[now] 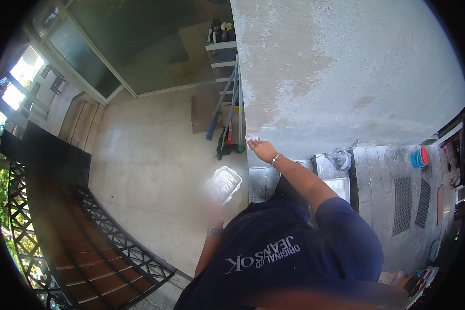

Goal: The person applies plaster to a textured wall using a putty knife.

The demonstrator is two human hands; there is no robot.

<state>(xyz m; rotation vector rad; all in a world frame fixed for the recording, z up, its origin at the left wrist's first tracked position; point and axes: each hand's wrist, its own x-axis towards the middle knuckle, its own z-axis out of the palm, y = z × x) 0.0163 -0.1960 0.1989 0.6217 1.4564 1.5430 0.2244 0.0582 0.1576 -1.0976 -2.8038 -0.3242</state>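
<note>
A small whitish piece (pixel 251 139) is at the near left edge of the patchy wall (pixel 359 77), pinched in the right hand (pixel 264 151), fingers closed; work on that edge seems in hand, calling for steady touch. Left of the wall, a white tub (pixel 226 183) is beside the blurred left hand (pixel 208 207), whose grip I cannot tell. Long poles (pixel 212 128) crowd the wall's left side; a plastic bag (pixel 340 159) lies on its nearer side.

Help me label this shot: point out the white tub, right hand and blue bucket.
White tub (pixel 236 181), head view: rim at its right.
Right hand (pixel 265 151), head view: back of the hand.
Blue bucket (pixel 416 159), head view: blue side wall.
</note>
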